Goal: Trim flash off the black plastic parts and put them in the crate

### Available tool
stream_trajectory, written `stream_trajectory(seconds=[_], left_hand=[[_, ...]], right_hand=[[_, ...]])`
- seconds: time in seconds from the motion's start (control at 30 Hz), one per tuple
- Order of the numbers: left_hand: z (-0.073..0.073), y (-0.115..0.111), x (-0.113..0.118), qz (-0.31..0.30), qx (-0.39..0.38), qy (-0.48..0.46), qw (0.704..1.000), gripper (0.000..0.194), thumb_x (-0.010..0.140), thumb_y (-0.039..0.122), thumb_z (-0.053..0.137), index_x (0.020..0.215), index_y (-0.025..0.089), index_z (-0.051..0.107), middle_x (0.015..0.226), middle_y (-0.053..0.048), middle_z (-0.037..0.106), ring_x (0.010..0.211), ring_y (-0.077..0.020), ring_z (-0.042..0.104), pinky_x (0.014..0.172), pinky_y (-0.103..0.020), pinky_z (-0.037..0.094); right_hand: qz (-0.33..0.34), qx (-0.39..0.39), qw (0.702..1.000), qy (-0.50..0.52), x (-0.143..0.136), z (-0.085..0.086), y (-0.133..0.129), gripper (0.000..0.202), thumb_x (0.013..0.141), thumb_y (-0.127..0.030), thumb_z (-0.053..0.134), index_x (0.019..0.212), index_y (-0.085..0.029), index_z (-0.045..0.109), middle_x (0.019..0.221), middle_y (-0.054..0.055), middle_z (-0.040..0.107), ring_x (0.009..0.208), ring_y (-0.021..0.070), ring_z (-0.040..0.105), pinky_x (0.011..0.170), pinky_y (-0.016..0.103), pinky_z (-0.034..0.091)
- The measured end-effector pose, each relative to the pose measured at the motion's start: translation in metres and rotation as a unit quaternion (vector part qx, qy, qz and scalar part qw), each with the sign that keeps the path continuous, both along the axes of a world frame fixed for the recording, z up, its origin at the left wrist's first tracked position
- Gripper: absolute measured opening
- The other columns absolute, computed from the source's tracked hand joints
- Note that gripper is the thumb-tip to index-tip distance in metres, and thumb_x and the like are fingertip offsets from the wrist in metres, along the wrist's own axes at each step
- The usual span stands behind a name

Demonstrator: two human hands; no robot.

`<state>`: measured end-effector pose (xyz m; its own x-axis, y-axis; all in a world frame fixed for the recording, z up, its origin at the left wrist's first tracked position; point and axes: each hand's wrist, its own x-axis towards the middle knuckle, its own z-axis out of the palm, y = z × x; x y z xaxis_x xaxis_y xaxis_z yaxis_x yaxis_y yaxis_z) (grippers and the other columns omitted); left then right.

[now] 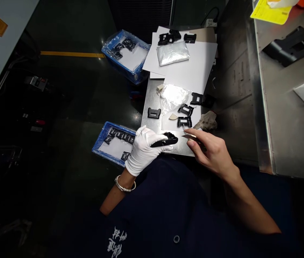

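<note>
My left hand point(145, 145), in a white glove, is closed around a black plastic part point(169, 139) above the near edge of the metal table. My bare right hand point(212, 150) pinches a small knife point(191, 137), its pointed blade facing left toward that part with a small gap between them. A thin shiny metal piece point(184, 126) shows at my right fingertips; what it belongs to is unclear. Just beyond my hands lie black frame-shaped parts, one nearest point(184, 122), another behind it point(186, 110) and one at the left point(154, 113). A beige wedge-shaped piece point(173, 116) sits among them.
Two blue bins, near point(100, 143) and far point(108, 55), hold several black parts at the left. On the table are white sheets point(192, 71), a clear plastic bag point(174, 96), a wrapped packet point(173, 53) and a grey crumpled cloth point(208, 120). A metal counter point(289, 143) borders the right.
</note>
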<state>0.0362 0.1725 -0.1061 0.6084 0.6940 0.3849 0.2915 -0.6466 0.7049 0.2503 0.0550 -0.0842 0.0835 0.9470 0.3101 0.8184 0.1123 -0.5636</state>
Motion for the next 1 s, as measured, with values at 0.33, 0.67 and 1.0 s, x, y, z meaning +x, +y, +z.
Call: stream_trajectory(seconds=[0.33, 0.67, 1.0], left_hand=[[0.0, 0.001, -0.002, 0.002, -0.031, 0.006, 0.999, 0.025, 0.081, 0.046, 0.083, 0.096, 0.026, 0.08, 0.076, -0.003, 0.071, 0.079, -0.0227, 0.061, 0.105, -0.048, 0.045], [0.0, 0.001, -0.002, -0.001, -0.037, 0.032, 0.999, 0.028, 0.084, 0.048, 0.08, 0.103, 0.027, 0.08, 0.082, -0.004, 0.075, 0.081, -0.024, 0.062, 0.093, -0.044, 0.048], [0.001, 0.002, -0.001, -0.01, -0.032, 0.046, 0.998, 0.027, 0.085, 0.048, 0.078, 0.101, 0.027, 0.08, 0.079, -0.004, 0.074, 0.08, -0.0242, 0.061, 0.094, -0.043, 0.047]], right_hand=[[0.004, 0.018, 0.953, -0.303, -0.01, 0.024, -0.001, 0.033, 0.102, -0.043, 0.057, 0.124, -0.023, 0.07, 0.074, 0.003, 0.062, 0.062, 0.0149, 0.048, 0.064, 0.033, 0.029], [-0.008, 0.019, 0.949, -0.316, -0.015, 0.022, 0.008, 0.03, 0.102, -0.046, 0.056, 0.113, -0.024, 0.073, 0.069, 0.001, 0.06, 0.058, 0.0133, 0.046, 0.062, 0.033, 0.028], [-0.002, 0.0, 0.956, -0.295, -0.016, 0.023, 0.013, 0.032, 0.103, -0.047, 0.053, 0.108, -0.024, 0.074, 0.068, 0.001, 0.06, 0.058, 0.0132, 0.046, 0.062, 0.033, 0.027]])
